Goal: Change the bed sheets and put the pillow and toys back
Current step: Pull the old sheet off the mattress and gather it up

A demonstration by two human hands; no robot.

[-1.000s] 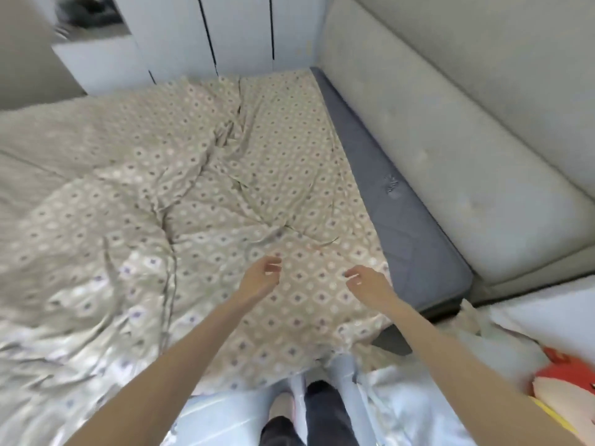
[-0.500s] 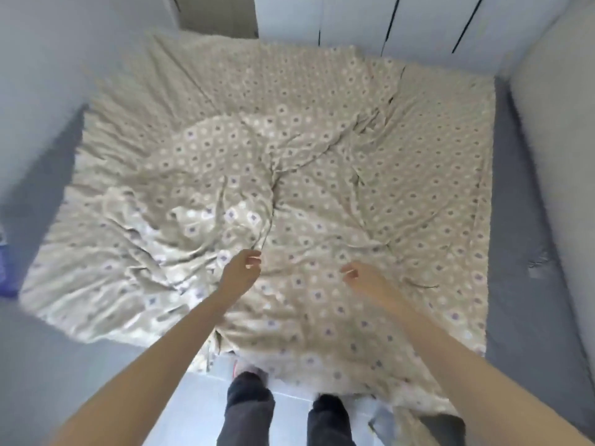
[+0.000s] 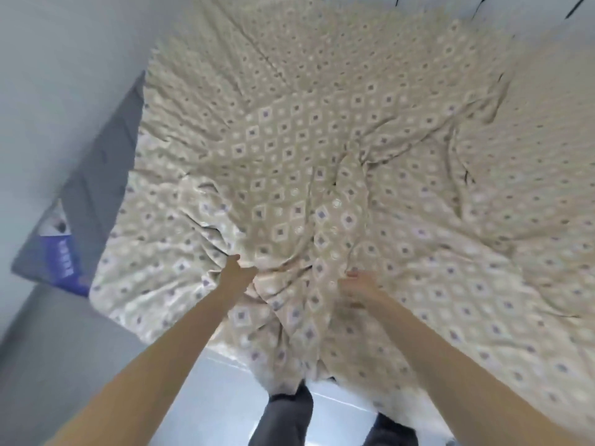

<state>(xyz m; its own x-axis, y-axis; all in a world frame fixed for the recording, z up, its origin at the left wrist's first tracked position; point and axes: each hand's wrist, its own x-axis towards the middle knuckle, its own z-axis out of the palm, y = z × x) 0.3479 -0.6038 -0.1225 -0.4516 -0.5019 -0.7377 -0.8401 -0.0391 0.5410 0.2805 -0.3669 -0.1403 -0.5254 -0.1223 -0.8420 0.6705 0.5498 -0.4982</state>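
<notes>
Bedsheet (image 3: 322,149) stretches away over the mattress (image 3: 96,175), left hand (image 3: 237,279) and right hand (image 3: 360,288) fingers clamped on its near folds.

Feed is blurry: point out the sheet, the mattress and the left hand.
sheet (image 3: 289,149), head view, patterned middle.
mattress (image 3: 106,169), head view, bare grey left edge.
left hand (image 3: 237,278), head view, back of the hand.

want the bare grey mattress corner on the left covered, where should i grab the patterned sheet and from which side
Pinch the sheet at its near-left corner, coming in from the left beside the bare mattress. That edge lies loose and flat and stops short of the mattress corner; where the left hand and right hand grip, it only bunches into folds.
</notes>
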